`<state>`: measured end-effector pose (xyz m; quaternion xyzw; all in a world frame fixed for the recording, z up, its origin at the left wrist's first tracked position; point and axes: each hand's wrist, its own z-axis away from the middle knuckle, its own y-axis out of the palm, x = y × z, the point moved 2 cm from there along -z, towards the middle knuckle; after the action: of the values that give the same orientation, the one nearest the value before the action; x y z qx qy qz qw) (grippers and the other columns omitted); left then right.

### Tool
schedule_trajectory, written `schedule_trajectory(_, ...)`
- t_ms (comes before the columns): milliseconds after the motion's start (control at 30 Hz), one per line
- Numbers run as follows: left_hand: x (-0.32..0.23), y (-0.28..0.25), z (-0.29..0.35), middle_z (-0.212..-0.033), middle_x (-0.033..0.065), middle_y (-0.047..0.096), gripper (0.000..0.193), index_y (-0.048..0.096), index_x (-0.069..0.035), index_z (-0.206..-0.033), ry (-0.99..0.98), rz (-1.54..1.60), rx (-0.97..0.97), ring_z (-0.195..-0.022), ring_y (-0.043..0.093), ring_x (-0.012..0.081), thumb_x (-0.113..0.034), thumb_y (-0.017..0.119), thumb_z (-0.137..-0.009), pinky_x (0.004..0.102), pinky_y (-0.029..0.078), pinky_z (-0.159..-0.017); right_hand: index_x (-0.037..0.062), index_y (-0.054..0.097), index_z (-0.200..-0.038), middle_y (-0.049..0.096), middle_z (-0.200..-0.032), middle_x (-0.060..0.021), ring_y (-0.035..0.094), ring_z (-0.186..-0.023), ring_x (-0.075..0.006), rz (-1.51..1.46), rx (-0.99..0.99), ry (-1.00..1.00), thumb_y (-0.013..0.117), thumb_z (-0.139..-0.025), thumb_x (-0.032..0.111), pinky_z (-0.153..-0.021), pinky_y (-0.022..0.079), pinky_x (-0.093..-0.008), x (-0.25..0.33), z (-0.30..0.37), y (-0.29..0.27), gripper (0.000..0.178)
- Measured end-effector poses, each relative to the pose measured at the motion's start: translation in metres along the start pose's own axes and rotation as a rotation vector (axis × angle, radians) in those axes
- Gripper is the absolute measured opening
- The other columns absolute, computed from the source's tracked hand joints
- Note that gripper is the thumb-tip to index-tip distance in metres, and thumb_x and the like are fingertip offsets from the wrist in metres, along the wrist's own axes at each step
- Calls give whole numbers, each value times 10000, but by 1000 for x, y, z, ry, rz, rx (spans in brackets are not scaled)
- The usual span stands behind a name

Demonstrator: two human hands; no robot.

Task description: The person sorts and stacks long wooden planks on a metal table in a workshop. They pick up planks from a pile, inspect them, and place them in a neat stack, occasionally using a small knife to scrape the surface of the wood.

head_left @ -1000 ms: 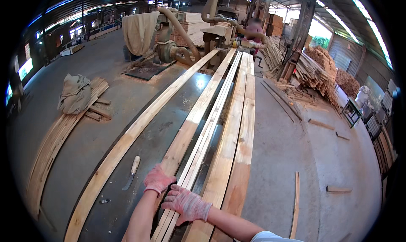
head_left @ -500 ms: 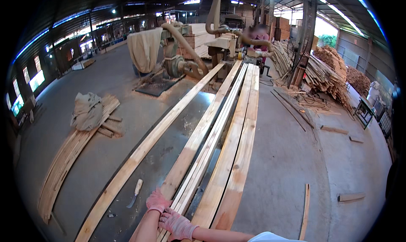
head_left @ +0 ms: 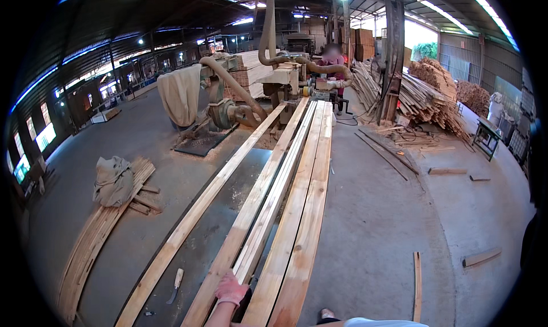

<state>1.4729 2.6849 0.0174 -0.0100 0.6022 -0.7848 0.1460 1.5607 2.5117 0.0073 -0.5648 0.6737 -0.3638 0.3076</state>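
My left hand (head_left: 231, 290), in a pink-and-white work glove, is closed over the near part of several narrow wooden strips (head_left: 262, 227). These strips lie side by side and run away from me to a woodworking machine (head_left: 285, 75). Only a sliver of my right arm shows at the bottom edge; its hand is out of view. Left of the strips lies a wider board (head_left: 251, 213), and two more wide boards (head_left: 299, 213) lie to their right. Farther left is another long board (head_left: 194, 213). A knife (head_left: 176, 285) with a pale handle rests between the boards on the left.
At left, a grey cloth (head_left: 113, 181) lies on stacked boards (head_left: 91, 253). A person (head_left: 332, 61) stands beyond the machine. Wood piles (head_left: 425, 101) flank a steel post (head_left: 392, 58) at right. Loose offcuts (head_left: 482, 257) lie on the right-hand floor.
My right hand has left the strips and dropped out at the lower edge. My left hand stays on them, lower in view. The whole view has shifted slightly, and a foot now shows below.
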Motion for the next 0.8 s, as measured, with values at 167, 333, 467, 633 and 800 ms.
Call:
schedule_trajectory(167,-7,-29,27,-1570,231,441,1119,247,-60,-1627,-187,93,157,-1404,506,366,-579,753,-774,461,429,-1151,194,575,-1318,557,-1410,-76,470,-1361,-277,-533,270,348,613,-846,323,-1177,364,-509,-64,166,-95,491)
schedule_trajectory(333,61,23,1,-1660,228,308,1147,205,56,-1611,-130,-192,117,-1513,372,326,-680,642,-848,378,306,-1239,196,546,-1429,537,-1453,-78,450,-1384,-266,-404,1005,755,622,-844,313,-1215,321,-499,-203,300,-248,602)
schedule_trajectory(467,13,-9,-5,-1632,222,340,1154,230,17,-1613,-305,-354,373,-1494,393,322,-649,714,-804,391,329,-1225,157,649,-1302,679,-1252,-75,630,-1169,-295,-258,730,780,643,-918,389,-1093,433,-429,-292,353,-342,450)
schedule_trajectory(633,-95,-108,-68,-1520,223,496,1140,318,-50,-1593,-454,-321,548,-1420,488,346,-541,838,-704,442,425,-1160,139,677,-1247,707,-1175,-83,647,-1115,-302,-418,748,854,623,-955,418,-1045,458,-423,-408,388,-359,407)
schedule_trajectory(800,-303,-163,-241,-1601,197,414,1056,359,-2,-1564,-216,160,-32,-1482,411,316,-484,825,-747,377,359,-1214,144,685,-1276,714,-1229,-103,656,-1140,-326,-496,652,889,588,-993,436,-1008,498,-438,-540,461,-329,418)
